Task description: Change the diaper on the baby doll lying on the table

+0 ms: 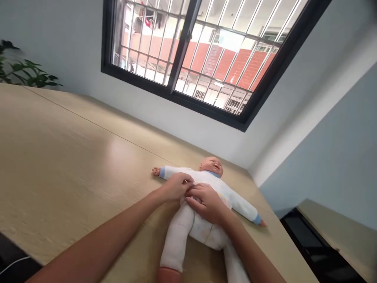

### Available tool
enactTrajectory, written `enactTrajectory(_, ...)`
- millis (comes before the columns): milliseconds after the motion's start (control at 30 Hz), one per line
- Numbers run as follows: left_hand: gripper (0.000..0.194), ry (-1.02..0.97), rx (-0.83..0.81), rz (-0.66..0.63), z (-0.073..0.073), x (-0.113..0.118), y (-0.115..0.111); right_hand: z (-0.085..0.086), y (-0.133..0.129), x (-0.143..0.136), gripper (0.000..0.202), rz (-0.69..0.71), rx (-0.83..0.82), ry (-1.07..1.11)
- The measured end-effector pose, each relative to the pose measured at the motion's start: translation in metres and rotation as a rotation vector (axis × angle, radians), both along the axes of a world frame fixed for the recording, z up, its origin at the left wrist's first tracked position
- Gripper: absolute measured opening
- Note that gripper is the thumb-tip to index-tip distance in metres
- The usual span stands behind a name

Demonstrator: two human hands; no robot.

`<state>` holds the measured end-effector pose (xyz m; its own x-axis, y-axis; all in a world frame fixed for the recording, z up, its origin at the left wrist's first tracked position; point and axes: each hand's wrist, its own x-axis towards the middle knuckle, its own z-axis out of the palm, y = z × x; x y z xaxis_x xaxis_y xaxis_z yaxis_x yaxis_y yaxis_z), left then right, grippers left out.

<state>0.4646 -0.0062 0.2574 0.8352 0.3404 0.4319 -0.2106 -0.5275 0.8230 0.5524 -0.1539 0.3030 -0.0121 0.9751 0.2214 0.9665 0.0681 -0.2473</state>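
A baby doll (pixel 203 232) lies on its back on the wooden table (pixel 73 165), its head at the far side and its arms spread. It wears a white top with blue cuffs and collar over white leggings. My left hand (pixel 178 186) and my right hand (pixel 206 201) meet over the doll's belly, fingertips close together at the top's fabric. Both hands have bent, closed fingers at the cloth. What exactly the fingertips pinch is too small to make out.
Beyond the table is a wall with a dark-framed, barred window (pixel 176 59). A green plant (pixel 32 74) stands at the far left. To the lower right is a black object (pixel 312 243) beside the table edge. A white cable (pixel 14 264) shows at the lower left.
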Motion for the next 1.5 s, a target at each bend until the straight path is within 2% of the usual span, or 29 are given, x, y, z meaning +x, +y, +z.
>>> enactTrajectory(67,0.022,0.017,0.038,0.002,-0.001,-0.004,0.004,0.001,-0.001,-0.004,0.017,0.023,0.012,0.023)
enactTrajectory(133,0.020,0.017,0.071,0.076,-0.001,-0.008,0.005,0.003,-0.006,-0.003,0.020,0.005,0.047,0.063)
enactTrajectory(233,0.019,-0.010,0.056,0.238,0.001,-0.007,0.002,0.007,-0.015,0.009,0.029,-0.211,0.253,0.165)
enactTrajectory(300,0.018,-0.016,0.018,0.271,0.003,-0.005,0.001,0.011,-0.018,0.018,0.033,-0.387,0.381,0.273)
enactTrajectory(367,0.016,-0.021,-0.023,0.263,0.004,-0.003,0.000,0.015,-0.018,0.023,0.034,-0.464,0.332,0.422)
enactTrajectory(500,0.015,-0.048,-0.085,0.228,0.006,-0.001,-0.006,0.014,-0.007,0.019,0.022,-0.425,0.023,0.616)
enactTrajectory(567,0.016,-0.066,-0.102,0.204,0.007,-0.001,-0.011,0.010,0.001,0.017,0.025,-0.386,-0.031,0.625)
enactTrajectory(667,0.019,-0.103,-0.087,0.191,0.009,-0.003,-0.020,0.004,0.011,0.018,0.048,-0.435,-0.037,0.734)
enactTrajectory(733,0.021,-0.128,-0.050,0.179,0.009,-0.003,-0.026,0.000,0.015,0.021,0.055,-0.502,-0.014,0.797)
enactTrajectory(867,0.023,-0.110,-0.040,0.131,0.009,-0.003,-0.035,-0.003,0.017,0.024,0.032,-0.537,0.071,0.775)
enactTrajectory(967,0.018,-0.065,-0.077,0.084,0.010,-0.004,-0.037,0.001,0.014,0.023,0.009,-0.545,0.078,0.821)
enactTrajectory(1000,0.017,-0.055,-0.068,0.088,0.010,-0.005,-0.036,0.004,0.012,0.022,0.007,-0.546,0.074,0.845)
enactTrajectory(1067,0.021,-0.036,-0.030,0.136,0.010,-0.006,-0.035,0.010,0.010,0.021,0.008,-0.546,0.068,0.881)
enactTrajectory(1133,0.043,-0.010,-0.003,0.181,0.009,-0.006,-0.032,0.015,0.008,0.020,0.003,-0.546,0.062,0.889)
enactTrajectory(1200,0.060,0.023,0.005,0.163,0.006,-0.003,-0.028,0.016,0.008,0.019,0.008,-0.540,0.052,0.873)
enactTrajectory(1333,0.056,0.157,0.055,0.046,-0.002,0.007,-0.015,0.016,0.009,0.018,0.014,-0.530,0.056,0.804)
enactTrajectory(1500,0.070,0.303,0.060,0.074,-0.013,0.013,-0.005,0.027,0.000,0.016,0.017,-0.554,0.031,0.698)
